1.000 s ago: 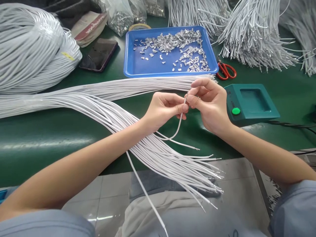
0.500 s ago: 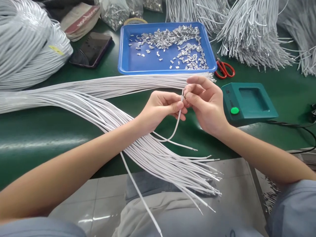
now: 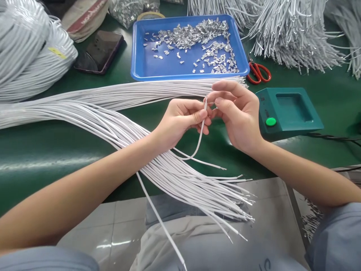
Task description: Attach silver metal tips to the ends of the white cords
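Observation:
Between its thumb and forefinger, my left hand pinches a white cable close to its end, which points upward. The rest of that cable curves down and back under the left wrist. Thin bare wire strands stick out sideways near the cable's tip. My right hand has its thumb and fingers closed on these strands, with the forefinger raised above them. Below both hands a bundle of white cables fans out over the table's front edge, several ends showing bare metal.
Behind my hands lies a blue tray of small metal terminals, with red-handled scissors beside it. A green device with a bright button stands right. A phone, coiled cable and more cable bundles lie farther back.
My right hand has drawn slightly away from my left, and the thin strands now spread sideways from the cable tip. The view has shifted a little.

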A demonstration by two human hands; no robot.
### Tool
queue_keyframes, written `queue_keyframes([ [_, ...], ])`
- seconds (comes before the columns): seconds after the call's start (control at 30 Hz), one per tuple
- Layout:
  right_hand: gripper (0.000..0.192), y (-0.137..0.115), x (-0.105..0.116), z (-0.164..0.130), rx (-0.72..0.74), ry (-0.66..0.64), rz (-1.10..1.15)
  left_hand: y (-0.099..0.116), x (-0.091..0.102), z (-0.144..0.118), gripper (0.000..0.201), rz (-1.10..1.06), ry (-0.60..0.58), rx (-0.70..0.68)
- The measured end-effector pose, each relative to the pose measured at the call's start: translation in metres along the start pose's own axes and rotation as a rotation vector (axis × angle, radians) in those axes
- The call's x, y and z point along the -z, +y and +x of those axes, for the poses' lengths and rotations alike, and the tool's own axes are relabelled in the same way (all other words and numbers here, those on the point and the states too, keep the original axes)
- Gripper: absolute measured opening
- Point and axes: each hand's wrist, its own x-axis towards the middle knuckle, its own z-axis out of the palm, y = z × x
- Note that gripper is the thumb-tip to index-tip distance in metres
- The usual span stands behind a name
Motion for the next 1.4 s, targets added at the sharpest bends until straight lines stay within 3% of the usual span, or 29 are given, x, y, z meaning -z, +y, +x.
queue_keyframes([
  [0.13,0.024,-0.001,0.000,-0.001,0.019,0.026,-0.121,0.000,0.000,0.000,0.032,0.012,0.002,-0.004],
  [0.43,0.021,-0.004,0.000,-0.006,0.106,0.034,-0.208,0.000,0.000,0.000,0.030,0.001,-0.003,0.014],
  [0.87,0.018,0.004,0.002,-0.006,0.220,0.022,-0.138,-0.002,0.003,0.000,0.030,-0.015,0.010,0.003],
  [1.13,0.013,-0.004,-0.002,-0.010,0.115,0.068,-0.188,-0.001,0.002,0.000,0.030,-0.062,-0.004,0.004],
  [1.4,0.015,-0.004,-0.002,-0.010,0.125,0.062,-0.111,-0.002,0.003,0.000,0.027,-0.093,-0.013,0.015],
])
